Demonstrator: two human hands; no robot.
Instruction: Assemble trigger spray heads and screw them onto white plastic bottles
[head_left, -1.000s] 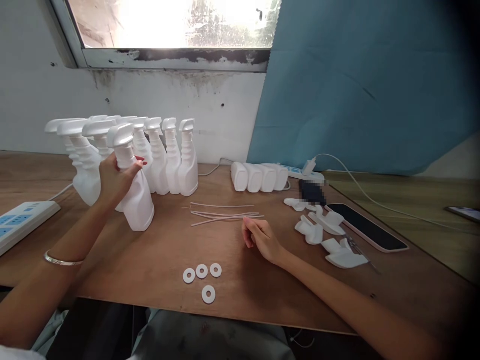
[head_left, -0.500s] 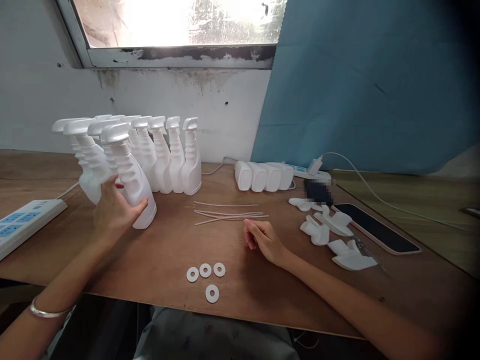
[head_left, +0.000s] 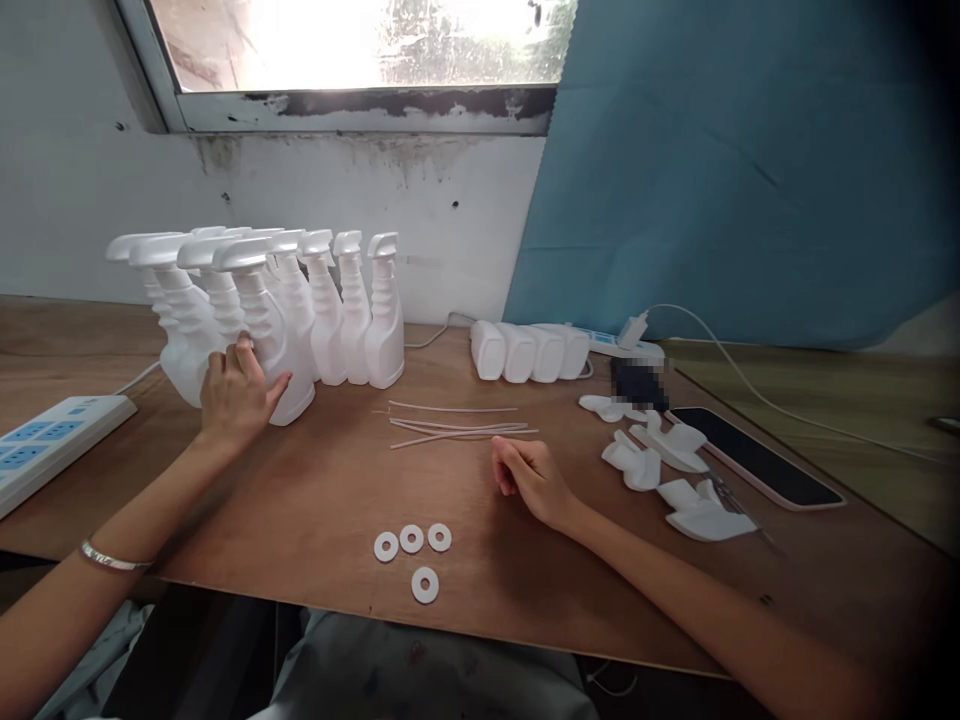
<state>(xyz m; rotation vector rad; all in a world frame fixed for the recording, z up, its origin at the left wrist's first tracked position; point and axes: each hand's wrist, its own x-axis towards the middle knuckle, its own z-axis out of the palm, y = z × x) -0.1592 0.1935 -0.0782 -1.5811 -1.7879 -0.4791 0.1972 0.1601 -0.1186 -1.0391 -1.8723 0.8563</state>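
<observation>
Several white spray bottles (head_left: 385,330) stand upright in a cluster at the left back of the table. My left hand (head_left: 238,395) is at the lower body of the nearest spray bottle (head_left: 292,395), thumb and fingers apart, its fingertips against or just in front of the plastic. Over the middle of the table, my right hand (head_left: 531,480) rests with its fingers curled and pressed together. Just beyond its fingertips lie several thin pale tubes (head_left: 450,431). Several white ring washers (head_left: 425,585) lie near the front edge. Whether the right fingers hold anything is hidden.
White bottles lie on their sides (head_left: 517,352) at the back middle. Loose white spray heads (head_left: 634,460), a phone (head_left: 757,455) and a pixelated dark object (head_left: 637,383) are at right. One power strip (head_left: 56,440) sits at far left, another (head_left: 622,345) at the back.
The nearest spray bottle has moved back against the cluster and turned slightly. My left hand has followed it, and its grip has loosened. My right hand has stayed in place.
</observation>
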